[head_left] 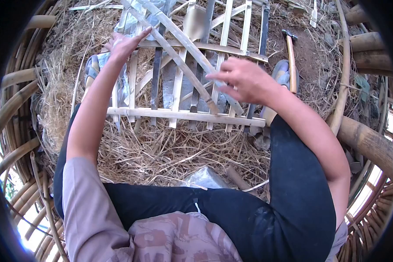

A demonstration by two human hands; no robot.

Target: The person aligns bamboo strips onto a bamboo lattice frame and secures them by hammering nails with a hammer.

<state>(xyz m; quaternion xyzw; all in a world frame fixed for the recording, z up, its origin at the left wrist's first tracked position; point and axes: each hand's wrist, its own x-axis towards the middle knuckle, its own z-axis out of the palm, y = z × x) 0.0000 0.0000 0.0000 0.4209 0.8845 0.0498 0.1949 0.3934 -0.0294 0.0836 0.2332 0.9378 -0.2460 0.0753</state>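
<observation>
A lattice of split bamboo strips [179, 114] lies on the ground between my feet, with pale and dark slats crossing two long rails. Two longer bamboo strips [179, 61] rest diagonally over it, running from upper left to lower right. My left hand [125, 45] is at the lattice's upper left, thumb stretched out beside the diagonal strips; whether it touches them I cannot tell. Over the right part of the lattice hovers my right hand [245, 81], thumb and index finger apart near the diagonal strips' lower ends, with nothing visible in it.
A hammer [291, 63] with a wooden handle lies by my right foot [282, 74]. Dry straw [161, 153] covers the soil. A clear plastic piece [206, 178] is near my lap. Curved bamboo poles [364, 135] surround me on both sides.
</observation>
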